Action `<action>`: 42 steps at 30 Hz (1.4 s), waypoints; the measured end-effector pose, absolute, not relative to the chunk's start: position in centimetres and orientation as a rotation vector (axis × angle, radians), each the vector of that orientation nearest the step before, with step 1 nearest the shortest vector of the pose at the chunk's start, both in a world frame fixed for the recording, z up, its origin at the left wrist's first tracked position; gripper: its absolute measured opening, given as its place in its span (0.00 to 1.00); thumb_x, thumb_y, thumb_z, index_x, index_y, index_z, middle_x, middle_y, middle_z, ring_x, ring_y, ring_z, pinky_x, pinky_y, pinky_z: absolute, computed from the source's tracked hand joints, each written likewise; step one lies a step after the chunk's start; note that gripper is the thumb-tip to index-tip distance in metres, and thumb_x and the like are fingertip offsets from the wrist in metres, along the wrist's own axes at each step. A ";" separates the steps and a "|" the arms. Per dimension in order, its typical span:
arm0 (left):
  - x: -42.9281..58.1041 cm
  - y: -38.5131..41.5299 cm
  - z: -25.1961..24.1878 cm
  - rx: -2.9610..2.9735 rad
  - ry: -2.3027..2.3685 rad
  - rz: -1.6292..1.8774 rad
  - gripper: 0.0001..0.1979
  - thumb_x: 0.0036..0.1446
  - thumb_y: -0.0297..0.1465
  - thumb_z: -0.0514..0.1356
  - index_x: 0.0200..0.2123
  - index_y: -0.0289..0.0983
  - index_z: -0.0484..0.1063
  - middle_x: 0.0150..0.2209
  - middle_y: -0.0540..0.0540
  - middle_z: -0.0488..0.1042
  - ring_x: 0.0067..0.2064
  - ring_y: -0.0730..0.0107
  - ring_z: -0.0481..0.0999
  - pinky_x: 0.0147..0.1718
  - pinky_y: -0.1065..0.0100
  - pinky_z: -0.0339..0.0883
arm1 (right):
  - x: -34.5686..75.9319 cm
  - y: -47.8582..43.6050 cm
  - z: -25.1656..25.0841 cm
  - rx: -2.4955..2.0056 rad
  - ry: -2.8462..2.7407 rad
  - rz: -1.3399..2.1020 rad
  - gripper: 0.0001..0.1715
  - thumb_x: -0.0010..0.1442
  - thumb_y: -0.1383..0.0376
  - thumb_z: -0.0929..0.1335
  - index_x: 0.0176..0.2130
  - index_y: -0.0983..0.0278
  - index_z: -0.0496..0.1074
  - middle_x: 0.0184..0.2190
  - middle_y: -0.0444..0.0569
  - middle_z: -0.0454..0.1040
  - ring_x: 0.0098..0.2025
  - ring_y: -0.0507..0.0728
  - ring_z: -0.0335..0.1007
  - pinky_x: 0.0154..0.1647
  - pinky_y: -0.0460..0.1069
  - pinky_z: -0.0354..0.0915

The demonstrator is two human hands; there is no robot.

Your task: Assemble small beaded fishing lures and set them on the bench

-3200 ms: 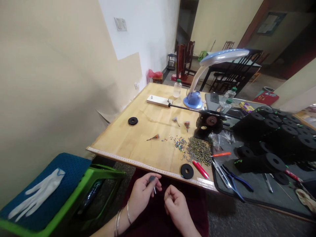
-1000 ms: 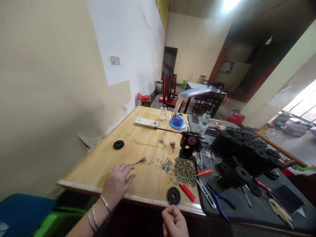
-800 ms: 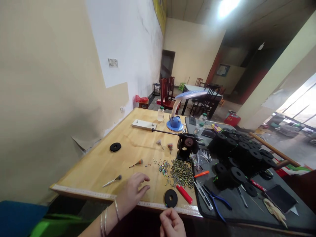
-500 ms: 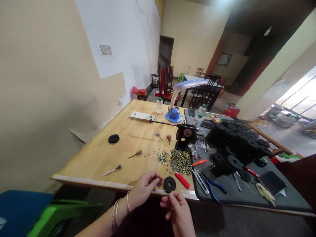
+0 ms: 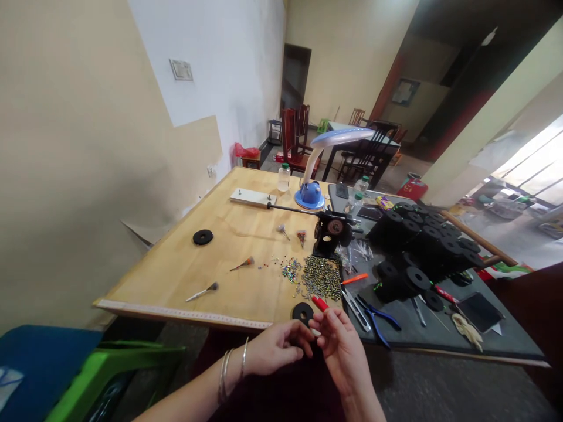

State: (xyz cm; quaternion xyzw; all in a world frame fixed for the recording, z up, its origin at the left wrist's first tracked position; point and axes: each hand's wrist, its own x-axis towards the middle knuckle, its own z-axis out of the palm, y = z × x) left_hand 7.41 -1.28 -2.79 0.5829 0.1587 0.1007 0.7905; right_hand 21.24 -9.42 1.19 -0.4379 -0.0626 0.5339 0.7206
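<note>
My left hand (image 5: 281, 347), with metal bangles on its wrist, is at the table's front edge, its fingers curled towards the thumb. My right hand (image 5: 341, 343) is just to its right, thumb and fingers pinched together. Whatever lies between the fingertips of either hand is too small to make out. Just beyond them, a flat black ring-shaped disc (image 5: 302, 312) rests on the table. A red rod-like piece (image 5: 320, 303) shows behind my right fingers, which cover its near end. Beyond it lies a heap of small yellow-and-black striped pieces (image 5: 323, 276) beside loose coloured beads (image 5: 291, 271).
A black clamp device (image 5: 329, 234) with a long rod stands behind the heap. Blue-handled pliers (image 5: 380, 319), silver scissors-like tool (image 5: 356, 310) and black spools (image 5: 404, 281) lie on the grey mat at right. Several brush-like tufts (image 5: 243, 264), another black disc (image 5: 203, 237) and a blue lamp (image 5: 310, 195) are on the table.
Both hands have moved right and closer together. My right hand has come in front of the red rod-like piece, hiding its near end. The view has tilted slightly downward.
</note>
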 end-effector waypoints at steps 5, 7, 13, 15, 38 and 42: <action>7.4 -1.2 -3.6 1.224 0.376 0.110 0.22 0.37 0.18 0.52 0.39 0.36 0.69 0.32 0.49 0.77 0.37 0.67 0.73 0.30 0.71 0.62 | 22.6 -9.5 2.4 -0.962 -0.134 1.123 0.18 0.41 0.62 0.80 0.28 0.64 0.71 0.26 0.45 0.80 0.28 0.53 0.77 0.19 0.39 0.64; 7.3 -1.3 -4.1 1.227 0.376 0.096 0.22 0.35 0.18 0.51 0.38 0.36 0.69 0.32 0.49 0.77 0.38 0.66 0.74 0.30 0.71 0.62 | 23.1 -9.6 2.9 -0.956 -0.132 1.106 0.18 0.42 0.63 0.80 0.28 0.64 0.71 0.26 0.45 0.80 0.28 0.52 0.77 0.19 0.38 0.64; 6.8 -1.5 -5.4 1.230 0.416 0.120 0.25 0.34 0.18 0.50 0.40 0.36 0.68 0.34 0.47 0.77 0.41 0.64 0.74 0.31 0.70 0.63 | 24.2 -10.2 3.8 -0.941 -0.173 1.032 0.15 0.44 0.63 0.79 0.30 0.63 0.72 0.26 0.43 0.78 0.28 0.50 0.75 0.19 0.38 0.64; 6.6 -1.6 -5.9 1.249 0.424 0.117 0.26 0.34 0.17 0.50 0.41 0.36 0.69 0.35 0.47 0.77 0.42 0.64 0.74 0.32 0.70 0.63 | 24.4 -10.4 4.0 -0.940 -0.169 1.019 0.15 0.44 0.63 0.78 0.30 0.63 0.72 0.26 0.43 0.78 0.28 0.50 0.74 0.19 0.38 0.64; 5.3 -3.8 -8.2 1.356 0.796 0.362 0.07 0.49 0.24 0.58 0.32 0.35 0.74 0.33 0.46 0.76 0.36 0.65 0.73 0.40 0.65 0.65 | 20.5 -17.2 4.4 -1.075 -0.274 1.249 0.19 0.46 0.57 0.77 0.26 0.65 0.68 0.16 0.43 0.72 0.13 0.45 0.60 0.14 0.38 0.52; 5.9 -3.7 -10.7 1.143 0.765 0.255 0.17 0.40 0.19 0.59 0.37 0.35 0.73 0.40 0.44 0.76 0.45 0.60 0.73 0.49 0.58 0.62 | 20.4 -18.0 4.1 -1.070 -0.255 1.285 0.20 0.45 0.56 0.78 0.25 0.65 0.68 0.16 0.44 0.73 0.13 0.45 0.60 0.14 0.39 0.50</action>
